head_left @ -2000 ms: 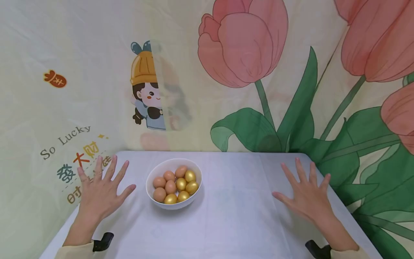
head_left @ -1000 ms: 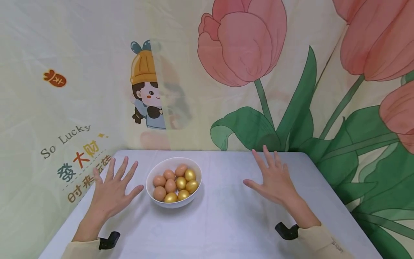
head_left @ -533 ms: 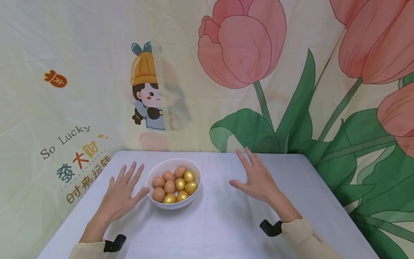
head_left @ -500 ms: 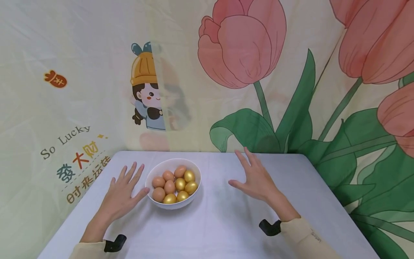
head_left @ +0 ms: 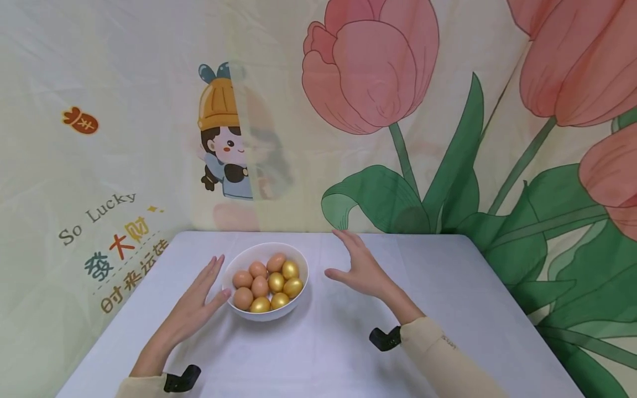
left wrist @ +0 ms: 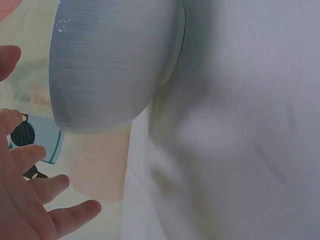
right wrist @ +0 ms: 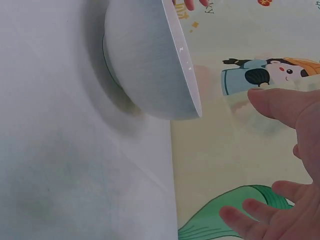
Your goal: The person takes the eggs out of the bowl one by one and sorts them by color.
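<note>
A white bowl (head_left: 266, 317) stands on the white-covered table, holding several brown eggs (head_left: 243, 298) on its left side and several golden eggs (head_left: 293, 287) on its right. My left hand (head_left: 191, 309) is at the bowl's left, fingers extended, its thumb tip overlapping the rim in the head view. Off to the bowl's right, my right hand (head_left: 363, 271) hangs apart from it with fingers extended and thumb toward the bowl. Each wrist view shows the bowl's smooth outer wall (left wrist: 105, 65) beside spread fingers that hold nothing.
The table (head_left: 318, 354) is draped in white cloth. Behind it hangs a printed backdrop with pink tulips (head_left: 373, 72), green leaves and a cartoon figure (head_left: 226, 160). A dark wrist mount (head_left: 183, 379) sits on the left sleeve and another mount (head_left: 385, 339) on the right.
Both hands have moved inward toward the bowl, the right one travelling farther leftward. Their spread fingers have drawn closer together and turned to face the bowl. The bowl and eggs have stayed put.
</note>
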Tool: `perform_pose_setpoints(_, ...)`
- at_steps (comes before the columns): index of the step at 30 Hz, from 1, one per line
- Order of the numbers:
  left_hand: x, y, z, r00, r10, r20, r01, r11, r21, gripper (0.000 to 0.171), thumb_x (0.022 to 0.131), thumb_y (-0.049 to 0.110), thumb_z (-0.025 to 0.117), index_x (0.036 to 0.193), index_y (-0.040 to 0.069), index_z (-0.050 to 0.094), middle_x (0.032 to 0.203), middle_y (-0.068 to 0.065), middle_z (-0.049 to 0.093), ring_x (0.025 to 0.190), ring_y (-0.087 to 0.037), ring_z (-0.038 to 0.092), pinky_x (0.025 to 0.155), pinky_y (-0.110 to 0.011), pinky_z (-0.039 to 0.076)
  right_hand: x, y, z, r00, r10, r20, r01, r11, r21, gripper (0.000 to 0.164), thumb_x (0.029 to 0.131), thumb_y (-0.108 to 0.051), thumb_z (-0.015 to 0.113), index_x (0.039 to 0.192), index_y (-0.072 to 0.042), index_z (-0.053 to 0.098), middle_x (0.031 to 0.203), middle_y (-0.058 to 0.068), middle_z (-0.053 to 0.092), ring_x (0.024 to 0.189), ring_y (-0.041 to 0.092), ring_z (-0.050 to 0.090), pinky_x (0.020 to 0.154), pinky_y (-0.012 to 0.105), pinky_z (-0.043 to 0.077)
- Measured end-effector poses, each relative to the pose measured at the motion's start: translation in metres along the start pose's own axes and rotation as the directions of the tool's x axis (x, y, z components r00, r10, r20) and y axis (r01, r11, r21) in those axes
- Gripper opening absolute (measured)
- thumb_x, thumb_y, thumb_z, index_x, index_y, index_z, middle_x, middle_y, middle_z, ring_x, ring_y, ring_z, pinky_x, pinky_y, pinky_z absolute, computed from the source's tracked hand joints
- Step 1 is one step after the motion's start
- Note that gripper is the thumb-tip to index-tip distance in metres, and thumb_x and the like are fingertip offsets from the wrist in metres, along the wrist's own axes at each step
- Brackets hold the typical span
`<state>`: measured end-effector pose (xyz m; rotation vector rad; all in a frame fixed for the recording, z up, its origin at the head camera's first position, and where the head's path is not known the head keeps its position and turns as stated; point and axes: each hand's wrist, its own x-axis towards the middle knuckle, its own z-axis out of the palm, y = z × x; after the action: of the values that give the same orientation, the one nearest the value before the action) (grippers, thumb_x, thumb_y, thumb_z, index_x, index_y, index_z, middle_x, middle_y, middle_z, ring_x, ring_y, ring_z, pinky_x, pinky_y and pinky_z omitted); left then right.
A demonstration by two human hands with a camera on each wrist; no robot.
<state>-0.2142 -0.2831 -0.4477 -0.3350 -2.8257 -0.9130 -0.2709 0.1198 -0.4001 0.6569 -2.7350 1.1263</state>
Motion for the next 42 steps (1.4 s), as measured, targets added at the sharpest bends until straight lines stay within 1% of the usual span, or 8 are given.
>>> perform_pose_setpoints(2,0.0,0.0,0.002,1.0,0.01,-0.011,-0.01,0.999,-0.043,0.082,0.107,0.041,0.059,0.173,0.024,0.013,0.177,-0.021,0.013,0.159,-0.052,0.015,0.118,-0.083,0.02,0.005,-0.002,0.005,1.0,0.0,0.006,0.0,0.999,0.05,0.095,0.089,-0.026,0.087,0.167,-0.017,0.033,0.17,0.011,0.033,0.149,0.038,0.041,0.109,0.06,0.054)
perform_pose_setpoints(5,0.0,0.0,0.005,1.0,0.013,-0.022,-0.015,0.995,-0.095,0.081,0.107,0.036,0.058,0.173,0.023,0.013,0.176,-0.021,0.016,0.158,-0.052,0.017,0.116,-0.079,0.031,0.012,-0.006,0.013,1.0,0.006,0.012,-0.008,0.992,0.125,0.094,0.088,-0.021,0.088,0.166,-0.018,0.035,0.168,0.009,0.036,0.141,0.037,0.05,0.103,0.053,0.06)
perform_pose_setpoints(10,0.001,0.002,0.009,0.999,-0.032,-0.014,0.029,0.983,-0.18,0.078,0.108,0.03,0.057,0.172,0.02,0.014,0.175,-0.023,0.018,0.15,-0.055,0.034,0.108,-0.07,0.05,0.024,-0.016,0.025,0.999,0.008,0.032,-0.016,0.972,0.236,0.092,0.089,-0.018,0.087,0.166,-0.021,0.036,0.168,0.008,0.035,0.14,0.037,0.054,0.101,0.048,0.062)
perform_pose_setpoints(12,0.001,0.002,0.01,0.998,-0.056,-0.003,0.054,0.977,-0.208,0.078,0.107,0.029,0.057,0.172,0.019,0.015,0.175,-0.023,0.019,0.146,-0.055,0.041,0.107,-0.069,0.051,0.028,-0.02,0.03,0.999,0.01,0.048,-0.023,0.962,0.272,0.092,0.09,-0.016,0.086,0.166,-0.021,0.035,0.169,0.008,0.034,0.14,0.038,0.054,0.101,0.047,0.062)
perform_pose_setpoints(17,0.0,0.001,0.013,0.996,-0.092,0.02,0.094,0.961,-0.26,0.077,0.108,0.026,0.056,0.172,0.017,0.015,0.175,-0.022,0.019,0.143,-0.056,0.045,0.109,-0.071,0.048,0.036,-0.033,0.042,0.997,0.021,0.08,-0.048,0.933,0.357,0.089,0.092,-0.009,0.082,0.166,-0.02,0.035,0.167,0.013,0.035,0.139,0.038,0.056,0.1,0.043,0.063)
perform_pose_setpoints(28,0.0,0.0,0.02,0.985,-0.155,0.077,0.173,0.914,-0.368,0.077,0.107,0.02,0.052,0.173,0.018,0.011,0.177,-0.021,0.013,0.148,-0.056,0.039,0.117,-0.072,0.039,0.047,-0.058,0.069,0.975,0.07,0.213,-0.171,0.849,0.5,0.083,0.094,-0.005,0.079,0.163,-0.028,0.039,0.165,0.013,0.04,0.14,0.042,0.056,0.103,0.049,0.061)
perform_pose_setpoints(37,0.001,-0.005,0.023,0.97,-0.208,0.126,0.239,0.907,-0.348,0.077,0.106,0.023,0.052,0.172,0.016,0.014,0.176,-0.023,0.012,0.149,-0.054,0.039,0.117,-0.069,0.042,0.054,-0.061,0.083,0.965,0.092,0.244,-0.215,0.809,0.546,0.08,0.093,-0.002,0.077,0.161,-0.029,0.043,0.162,0.014,0.043,0.144,0.047,0.05,0.111,0.054,0.054)
perform_pose_setpoints(42,0.003,-0.009,0.026,0.971,-0.206,0.125,0.237,0.907,-0.348,0.077,0.105,0.026,0.053,0.172,0.018,0.015,0.176,-0.023,0.013,0.149,-0.055,0.039,0.116,-0.069,0.043,0.06,-0.06,0.093,0.962,0.094,0.256,-0.226,0.797,0.559,0.08,0.092,0.0,0.078,0.159,-0.028,0.045,0.161,0.014,0.045,0.144,0.047,0.05,0.114,0.055,0.052)
